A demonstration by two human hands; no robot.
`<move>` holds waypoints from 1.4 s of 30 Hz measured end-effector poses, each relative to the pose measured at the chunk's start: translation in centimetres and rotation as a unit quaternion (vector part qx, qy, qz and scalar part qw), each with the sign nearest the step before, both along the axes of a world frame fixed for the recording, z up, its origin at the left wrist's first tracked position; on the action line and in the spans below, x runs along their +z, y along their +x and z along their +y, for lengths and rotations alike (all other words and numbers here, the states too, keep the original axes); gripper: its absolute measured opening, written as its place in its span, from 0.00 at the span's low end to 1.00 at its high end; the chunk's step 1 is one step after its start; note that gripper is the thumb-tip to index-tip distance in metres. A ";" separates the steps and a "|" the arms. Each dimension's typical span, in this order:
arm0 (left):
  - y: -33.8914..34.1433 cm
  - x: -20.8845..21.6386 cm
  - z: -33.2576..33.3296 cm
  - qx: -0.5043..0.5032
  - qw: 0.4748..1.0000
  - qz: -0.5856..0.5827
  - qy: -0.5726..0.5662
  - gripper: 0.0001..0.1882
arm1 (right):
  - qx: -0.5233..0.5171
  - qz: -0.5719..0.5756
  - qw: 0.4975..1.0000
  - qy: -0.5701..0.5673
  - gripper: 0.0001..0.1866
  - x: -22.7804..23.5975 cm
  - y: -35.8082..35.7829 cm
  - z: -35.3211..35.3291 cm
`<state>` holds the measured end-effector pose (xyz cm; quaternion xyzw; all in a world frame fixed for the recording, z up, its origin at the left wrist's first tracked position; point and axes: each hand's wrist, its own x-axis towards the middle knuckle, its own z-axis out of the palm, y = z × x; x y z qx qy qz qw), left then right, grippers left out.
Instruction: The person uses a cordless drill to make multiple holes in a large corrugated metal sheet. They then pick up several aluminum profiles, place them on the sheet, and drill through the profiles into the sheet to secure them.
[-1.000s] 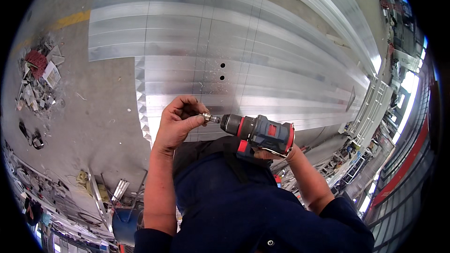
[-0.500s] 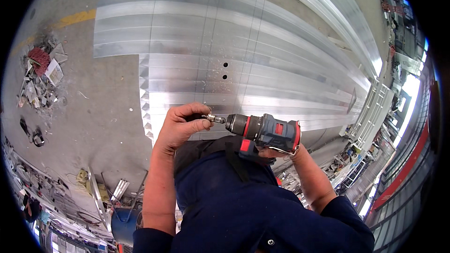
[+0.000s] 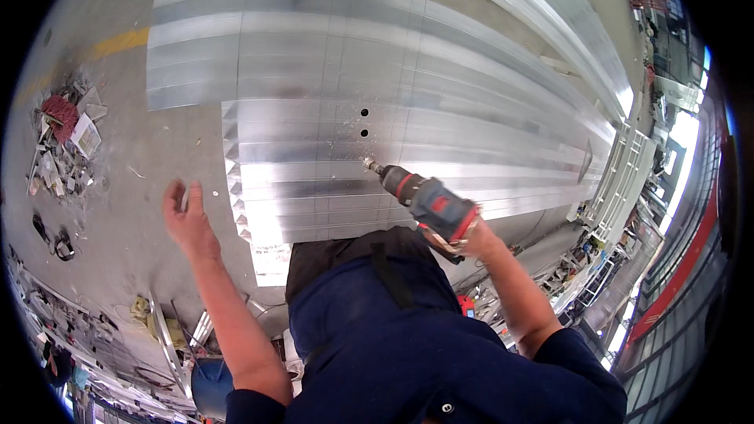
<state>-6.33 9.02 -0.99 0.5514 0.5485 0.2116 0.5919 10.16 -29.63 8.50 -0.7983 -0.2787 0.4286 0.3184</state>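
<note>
My right hand [image 3: 476,242] is wrapped round the handle of a dark grey and red cordless drill [image 3: 441,208]. A short metal cutter bit [image 3: 371,163] sits in its chuck and points up and to the left, over the metal profiles. Out to the left, above the grey floor, my left hand [image 3: 188,216] holds nothing, its fingers apart. Ridged silver metal profiles [image 3: 298,165] lie side by side in front of me. Two round dark holes, an upper hole [image 3: 364,112] and a lower hole [image 3: 364,133], pierce them, with shavings scattered around.
On the floor at the left is a scrap heap [image 3: 59,161] with a red bundle [image 3: 60,116] on it. More long profiles [image 3: 542,23] lie at the far right. A white rack-like frame [image 3: 624,180] stands on the right, and a blue drum [image 3: 210,385] at the lower left.
My left hand has left the bit and swung out to the left, its fingers now apart. The drill has tilted, its bit moving up toward the holes. The view has shifted slightly.
</note>
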 end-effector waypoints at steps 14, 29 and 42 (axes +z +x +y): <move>7.8 4.8 -19.4 -0.497 0.836 -0.199 0.123 0.29 | -0.106 0.064 0.987 -0.106 0.25 -5.0 -3.4 0.9; 10.1 5.0 -19.8 -0.461 0.857 -0.174 0.149 0.21 | -0.165 0.119 0.975 -0.095 0.14 -5.9 -3.7 1.4; 12.1 3.9 -20.0 -0.374 0.906 -0.157 0.120 0.12 | 0.014 0.051 0.981 -0.189 0.10 -3.7 0.0 4.6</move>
